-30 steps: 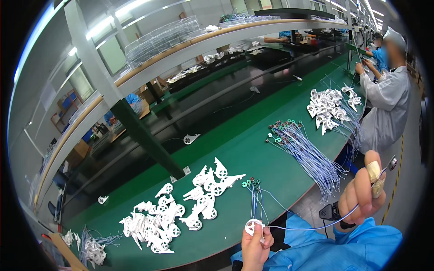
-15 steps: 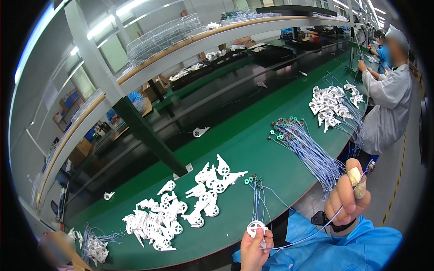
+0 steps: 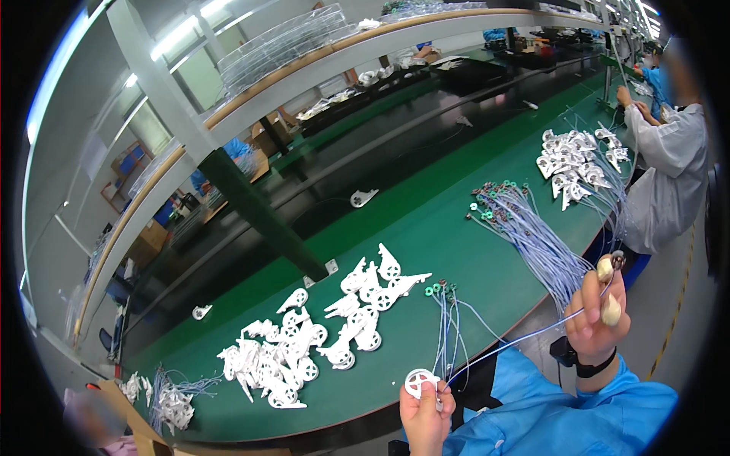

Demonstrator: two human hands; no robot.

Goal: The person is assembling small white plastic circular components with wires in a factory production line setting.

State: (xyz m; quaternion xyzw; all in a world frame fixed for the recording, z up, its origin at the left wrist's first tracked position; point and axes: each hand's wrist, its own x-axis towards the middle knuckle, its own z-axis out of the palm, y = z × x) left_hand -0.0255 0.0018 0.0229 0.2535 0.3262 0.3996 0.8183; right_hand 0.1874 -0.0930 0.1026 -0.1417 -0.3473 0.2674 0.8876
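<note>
My left hand [image 3: 427, 414], near the table's front edge, pinches a white plastic housing [image 3: 420, 379] with a round, spoked end. Out to the right, my raised right hand [image 3: 593, 315] has pale finger covers on its fingertips and grips a thin blue wire [image 3: 525, 335]. A small dark round piece [image 3: 617, 261] shows at the wire's end by those fingertips. Between my hands the wire runs up in a nearly straight line to the right. Exactly how it meets the housing is hidden by my left fingers.
Loose white housings [image 3: 281, 353] lie heaped on the green table [image 3: 426, 334]. Several wires with green ends [image 3: 441, 289] lie beyond my left hand. Farther right are a large wire bundle [image 3: 532, 235] and wired housings [image 3: 574, 163]. A co-worker [image 3: 665, 167] stands at far right; a post [image 3: 258, 213] rises behind.
The wire between my hands has gone from sagging to nearly straight. Its dark end now sits closer to my right fingertips. The whole view has shifted slightly.
</note>
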